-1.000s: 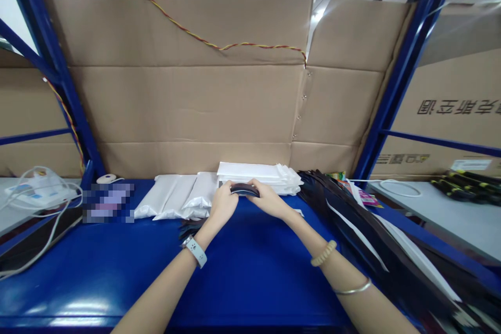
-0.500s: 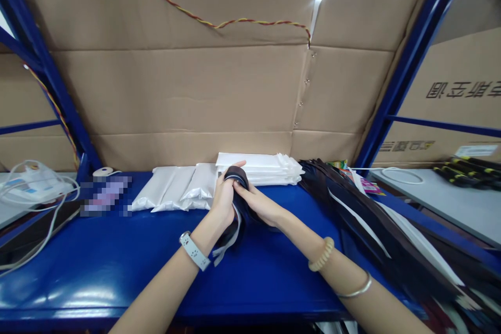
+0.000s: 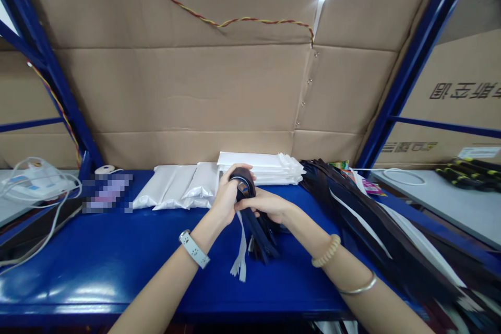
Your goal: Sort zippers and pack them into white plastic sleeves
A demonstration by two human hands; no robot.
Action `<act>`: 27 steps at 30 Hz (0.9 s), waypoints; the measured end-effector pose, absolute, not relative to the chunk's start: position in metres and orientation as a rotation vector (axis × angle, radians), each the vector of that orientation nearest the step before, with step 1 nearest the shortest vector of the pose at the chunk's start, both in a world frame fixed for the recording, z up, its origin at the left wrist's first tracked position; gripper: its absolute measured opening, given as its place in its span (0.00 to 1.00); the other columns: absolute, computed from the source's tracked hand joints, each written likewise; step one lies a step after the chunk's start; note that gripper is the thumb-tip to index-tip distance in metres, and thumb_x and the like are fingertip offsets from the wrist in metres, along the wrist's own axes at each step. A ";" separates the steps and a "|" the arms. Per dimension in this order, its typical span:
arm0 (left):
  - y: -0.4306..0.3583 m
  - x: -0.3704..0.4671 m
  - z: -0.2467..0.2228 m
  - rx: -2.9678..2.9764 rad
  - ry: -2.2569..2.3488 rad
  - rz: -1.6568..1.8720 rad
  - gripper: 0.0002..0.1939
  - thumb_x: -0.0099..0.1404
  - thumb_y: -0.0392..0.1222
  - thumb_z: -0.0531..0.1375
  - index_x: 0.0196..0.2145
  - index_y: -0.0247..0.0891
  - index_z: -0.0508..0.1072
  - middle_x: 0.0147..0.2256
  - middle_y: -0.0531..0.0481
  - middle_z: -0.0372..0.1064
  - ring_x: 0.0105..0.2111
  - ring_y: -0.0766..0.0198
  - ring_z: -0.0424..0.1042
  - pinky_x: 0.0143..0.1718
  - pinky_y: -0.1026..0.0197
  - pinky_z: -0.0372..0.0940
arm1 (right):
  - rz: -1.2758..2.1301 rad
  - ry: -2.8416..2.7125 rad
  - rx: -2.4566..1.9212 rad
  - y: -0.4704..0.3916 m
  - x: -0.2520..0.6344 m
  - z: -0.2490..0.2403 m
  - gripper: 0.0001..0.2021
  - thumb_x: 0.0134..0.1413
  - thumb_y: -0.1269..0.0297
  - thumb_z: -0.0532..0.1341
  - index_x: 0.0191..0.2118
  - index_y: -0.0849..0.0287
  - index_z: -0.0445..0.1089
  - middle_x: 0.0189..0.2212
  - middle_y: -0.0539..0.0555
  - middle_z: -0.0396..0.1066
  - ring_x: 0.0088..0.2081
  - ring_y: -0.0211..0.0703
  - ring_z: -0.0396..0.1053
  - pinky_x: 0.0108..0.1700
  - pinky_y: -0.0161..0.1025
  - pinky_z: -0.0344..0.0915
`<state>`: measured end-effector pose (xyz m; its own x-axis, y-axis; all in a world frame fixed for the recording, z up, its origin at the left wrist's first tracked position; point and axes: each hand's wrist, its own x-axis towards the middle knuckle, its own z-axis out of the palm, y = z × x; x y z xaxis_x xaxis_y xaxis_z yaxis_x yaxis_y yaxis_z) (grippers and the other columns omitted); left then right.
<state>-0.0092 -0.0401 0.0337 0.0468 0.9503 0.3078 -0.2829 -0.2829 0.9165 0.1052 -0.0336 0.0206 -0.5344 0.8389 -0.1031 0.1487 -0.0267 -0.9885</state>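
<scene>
A coiled bundle of zippers [image 3: 256, 229], mostly dark navy and brown with one white strip, is between my hands over the blue tabletop. My left hand [image 3: 227, 194] is wrapped around the left side of the rolled part. From the right, my right hand [image 3: 270, 204] grips the bundle just below the loop. The loose ends hang down toward me, the white one on the left. Behind the hands are a stack of flat white bags [image 3: 260, 162] and several filled white packets [image 3: 176, 185].
Long dark and white zippers [image 3: 364, 214] lie in a heap along the right side. A white adapter with cables [image 3: 39, 182] is at far left, near a white roll [image 3: 105, 169]. Cardboard [image 3: 188, 88] forms the back wall between blue posts.
The bundle has turned so its dark and white ends now hang toward me and spread out. My right hand has shifted lower, beneath the loop.
</scene>
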 end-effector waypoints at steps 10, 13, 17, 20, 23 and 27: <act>-0.037 -0.021 0.042 1.180 0.757 1.472 0.19 0.45 0.31 0.50 0.36 0.39 0.69 0.28 0.51 0.69 0.31 0.60 0.72 0.27 0.63 0.66 | 1.839 -1.610 -0.802 -0.040 0.086 0.015 0.04 0.44 0.69 0.53 0.29 0.61 0.62 0.21 0.52 0.68 0.24 0.41 0.69 0.32 0.41 0.67; -0.035 -0.027 0.044 1.173 0.763 1.422 0.19 0.46 0.32 0.51 0.37 0.39 0.70 0.28 0.50 0.69 0.29 0.61 0.71 0.26 0.63 0.66 | 1.835 -1.604 -0.791 -0.041 0.086 0.016 0.03 0.45 0.69 0.52 0.29 0.60 0.60 0.15 0.44 0.58 0.16 0.33 0.58 0.22 0.33 0.60; -0.033 -0.033 0.046 1.134 0.686 1.367 0.18 0.50 0.33 0.52 0.41 0.39 0.69 0.31 0.49 0.70 0.28 0.62 0.71 0.28 0.60 0.67 | 1.590 -1.770 -0.891 -0.039 0.092 0.022 0.05 0.46 0.65 0.57 0.27 0.59 0.60 0.14 0.40 0.48 0.14 0.28 0.45 0.17 0.28 0.46; -0.032 -0.033 0.048 1.001 0.576 1.326 0.17 0.53 0.31 0.52 0.40 0.39 0.68 0.26 0.52 0.67 0.26 0.65 0.70 0.32 0.59 0.66 | 1.161 -2.024 -0.975 -0.033 0.092 0.024 0.09 0.45 0.65 0.60 0.24 0.59 0.58 0.15 0.44 0.56 0.18 0.31 0.54 0.20 0.30 0.51; -0.031 -0.034 0.052 0.828 0.480 1.333 0.10 0.55 0.28 0.50 0.33 0.38 0.65 0.17 0.58 0.55 0.18 0.72 0.61 0.32 0.63 0.64 | 0.589 -2.185 -1.100 -0.029 0.085 0.023 0.01 0.47 0.69 0.57 0.28 0.60 0.63 0.25 0.51 0.68 0.28 0.39 0.66 0.29 0.33 0.58; -0.027 -0.039 0.053 0.695 0.416 1.432 0.08 0.59 0.30 0.47 0.27 0.38 0.61 0.15 0.60 0.45 0.14 0.73 0.51 0.27 0.66 0.61 | 0.188 -2.256 -1.326 -0.030 0.069 0.024 0.13 0.52 0.66 0.55 0.43 0.61 0.68 0.36 0.61 0.73 0.36 0.50 0.71 0.36 0.38 0.61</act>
<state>-0.0389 -0.0266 0.0530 0.1176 0.9827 0.1429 -0.7535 -0.0054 0.6574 0.0689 -0.0302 0.0238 -0.3911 0.8478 0.3582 0.7767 0.5128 -0.3657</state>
